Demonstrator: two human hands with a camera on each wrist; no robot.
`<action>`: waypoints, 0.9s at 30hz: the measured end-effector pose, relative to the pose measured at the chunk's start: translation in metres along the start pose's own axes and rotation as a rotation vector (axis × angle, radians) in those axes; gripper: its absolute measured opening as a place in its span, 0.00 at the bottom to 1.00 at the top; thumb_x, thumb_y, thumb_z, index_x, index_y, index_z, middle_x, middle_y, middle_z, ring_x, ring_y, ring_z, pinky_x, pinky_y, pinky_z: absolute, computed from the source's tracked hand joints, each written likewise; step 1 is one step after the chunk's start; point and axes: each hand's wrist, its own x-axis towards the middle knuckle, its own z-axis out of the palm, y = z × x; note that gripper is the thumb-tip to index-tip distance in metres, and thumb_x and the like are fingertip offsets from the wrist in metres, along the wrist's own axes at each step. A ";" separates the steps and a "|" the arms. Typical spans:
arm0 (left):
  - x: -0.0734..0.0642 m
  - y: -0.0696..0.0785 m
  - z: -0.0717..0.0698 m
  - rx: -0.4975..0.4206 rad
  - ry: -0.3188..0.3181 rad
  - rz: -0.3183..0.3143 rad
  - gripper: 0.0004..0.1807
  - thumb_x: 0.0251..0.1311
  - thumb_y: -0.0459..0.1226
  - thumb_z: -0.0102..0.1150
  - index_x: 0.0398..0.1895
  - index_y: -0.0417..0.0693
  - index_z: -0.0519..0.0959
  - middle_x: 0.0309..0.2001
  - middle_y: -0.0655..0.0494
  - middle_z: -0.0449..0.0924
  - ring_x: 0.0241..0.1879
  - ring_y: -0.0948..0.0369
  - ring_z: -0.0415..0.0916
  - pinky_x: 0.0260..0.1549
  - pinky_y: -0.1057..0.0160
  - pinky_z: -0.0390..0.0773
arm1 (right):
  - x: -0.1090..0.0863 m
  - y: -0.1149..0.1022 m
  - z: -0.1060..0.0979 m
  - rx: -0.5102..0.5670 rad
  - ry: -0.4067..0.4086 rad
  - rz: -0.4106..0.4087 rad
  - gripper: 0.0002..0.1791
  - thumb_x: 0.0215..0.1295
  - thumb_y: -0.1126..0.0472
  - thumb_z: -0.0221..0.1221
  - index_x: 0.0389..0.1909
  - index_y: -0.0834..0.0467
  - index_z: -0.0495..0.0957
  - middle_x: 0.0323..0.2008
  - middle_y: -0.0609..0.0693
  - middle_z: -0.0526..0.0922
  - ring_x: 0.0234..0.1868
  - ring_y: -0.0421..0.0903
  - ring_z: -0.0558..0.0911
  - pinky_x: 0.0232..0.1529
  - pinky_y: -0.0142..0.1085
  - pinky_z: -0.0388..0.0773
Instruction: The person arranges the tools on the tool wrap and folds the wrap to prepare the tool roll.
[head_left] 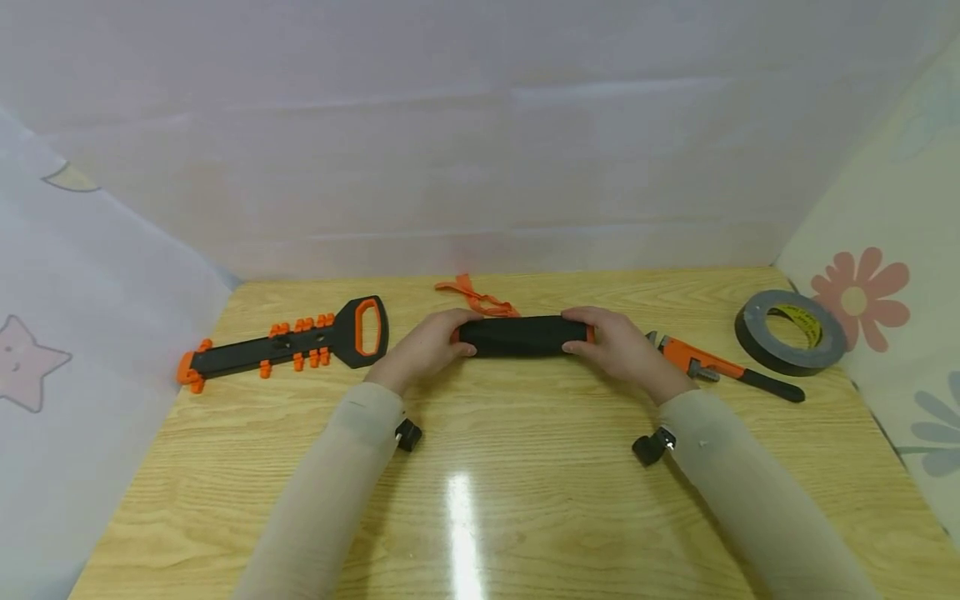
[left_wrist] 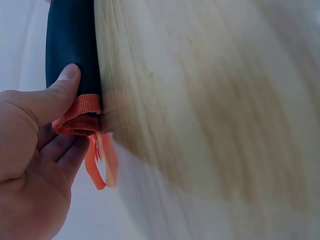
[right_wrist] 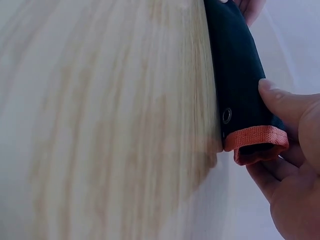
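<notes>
A black fabric roll (head_left: 517, 337) with orange-trimmed ends lies crosswise on the wooden table. My left hand (head_left: 433, 343) grips its left end, the thumb (left_wrist: 65, 87) on the black cloth and the fingers behind it. At the other end my right hand (head_left: 611, 343) holds it the same way, near the orange edging (right_wrist: 256, 137). A metal eyelet (right_wrist: 227, 116) shows in the cloth in the right wrist view. Behind the roll trails an orange strap (head_left: 480, 298), also seen below the left hand in the left wrist view.
To the left lies a black and orange tool holder (head_left: 262, 352) with a looped handle. An orange pipe wrench (head_left: 712, 364) with a black grip lies right of my right hand. Farther right is a roll of grey tape (head_left: 757, 333). Cloth walls (head_left: 480, 167) enclose the table's back and sides.
</notes>
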 end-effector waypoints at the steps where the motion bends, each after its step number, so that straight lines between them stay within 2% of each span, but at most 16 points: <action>1: 0.001 0.000 0.000 0.000 0.001 0.002 0.34 0.74 0.40 0.69 0.80 0.51 0.71 0.79 0.50 0.72 0.80 0.48 0.67 0.79 0.45 0.67 | 0.000 0.000 0.000 0.001 0.002 0.002 0.34 0.77 0.55 0.67 0.79 0.59 0.71 0.79 0.61 0.72 0.81 0.64 0.68 0.78 0.63 0.67; 12: 0.002 -0.001 0.001 -0.004 -0.010 -0.023 0.35 0.75 0.40 0.67 0.82 0.51 0.69 0.80 0.48 0.70 0.81 0.47 0.65 0.80 0.44 0.65 | 0.002 0.001 0.003 0.000 0.013 0.012 0.35 0.77 0.55 0.67 0.80 0.58 0.70 0.79 0.60 0.71 0.81 0.64 0.68 0.78 0.63 0.67; 27: -0.002 0.001 0.001 0.008 -0.038 -0.004 0.36 0.78 0.40 0.64 0.84 0.48 0.64 0.83 0.47 0.66 0.83 0.46 0.61 0.81 0.43 0.63 | 0.000 -0.002 0.004 -0.004 0.018 -0.004 0.35 0.77 0.57 0.67 0.80 0.60 0.69 0.79 0.61 0.71 0.81 0.64 0.68 0.78 0.62 0.68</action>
